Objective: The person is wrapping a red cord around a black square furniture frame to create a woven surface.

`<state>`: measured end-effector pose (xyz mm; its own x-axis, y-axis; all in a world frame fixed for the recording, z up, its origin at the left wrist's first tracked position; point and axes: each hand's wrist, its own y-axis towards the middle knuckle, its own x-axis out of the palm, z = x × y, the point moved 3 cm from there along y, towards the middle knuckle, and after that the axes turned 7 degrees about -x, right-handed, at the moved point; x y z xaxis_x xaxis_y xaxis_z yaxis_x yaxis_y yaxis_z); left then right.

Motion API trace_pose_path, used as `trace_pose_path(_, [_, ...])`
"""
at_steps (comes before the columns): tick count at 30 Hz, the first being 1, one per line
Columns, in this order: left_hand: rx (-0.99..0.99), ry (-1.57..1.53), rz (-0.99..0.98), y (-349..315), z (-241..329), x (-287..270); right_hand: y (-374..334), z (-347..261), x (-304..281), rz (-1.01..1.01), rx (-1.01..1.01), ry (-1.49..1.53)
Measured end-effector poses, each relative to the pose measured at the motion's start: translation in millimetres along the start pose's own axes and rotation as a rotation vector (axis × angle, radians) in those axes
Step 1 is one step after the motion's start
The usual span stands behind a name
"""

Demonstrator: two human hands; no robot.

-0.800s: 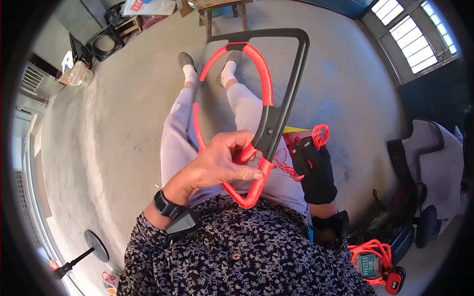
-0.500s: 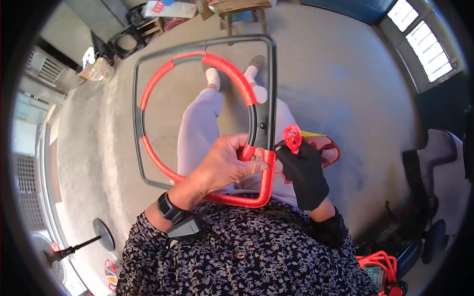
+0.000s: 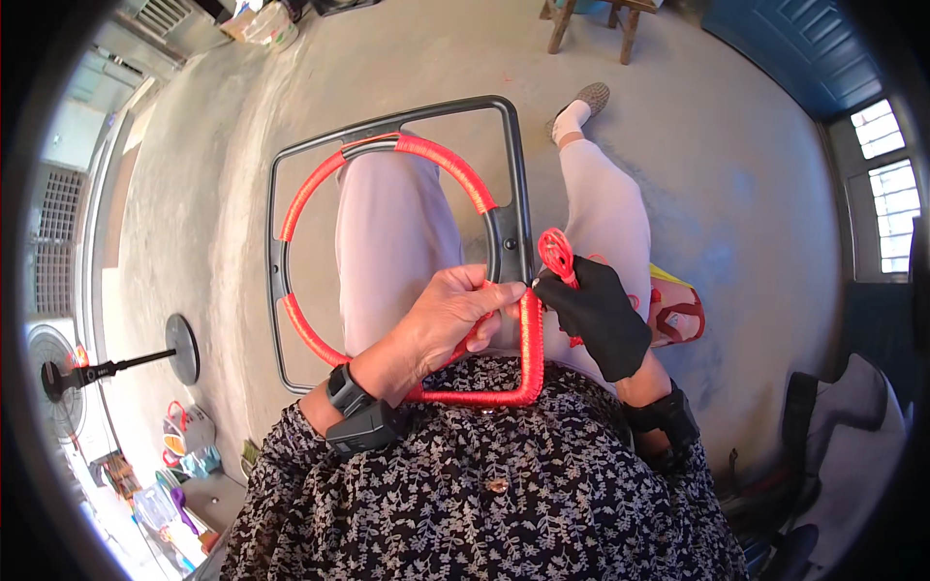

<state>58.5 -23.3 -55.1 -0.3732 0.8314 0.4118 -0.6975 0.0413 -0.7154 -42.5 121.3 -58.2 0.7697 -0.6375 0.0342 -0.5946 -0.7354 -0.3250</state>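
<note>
Your bare left hand pinches the black squarish frame with red-wrapped ring over your left thigh; your black-gloved right hand clasps looped red cord. Red markings show on the yellow-edged pouch nearby.

The left forearm enters from the lower left and angles up and to the right. The left hand is bare, fingers curled in a grip, thumb extended to the right. The right forearm angles up and to the left. The right hand is black-gloved, fingers folded, its tips just beside the left thumb tip. The left leg is bent; the right leg extends forward.
</note>
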Motion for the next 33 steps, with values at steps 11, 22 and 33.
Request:
trace_pose_path(11, [0.0, -0.324, 0.016, -28, -29, -13, 8, 7, 20, -0.189, 0.064, 0.007])
trace_pose_path(22, [0.138, -0.39, 0.115, -39, -30, -10, 22, 1, 30, -0.355, 0.148, 0.03])
trace_pose_path(33, [0.103, -0.331, 0.104, -30, -24, -17, 20, 13, -26, 0.147, 0.015, 0.391])
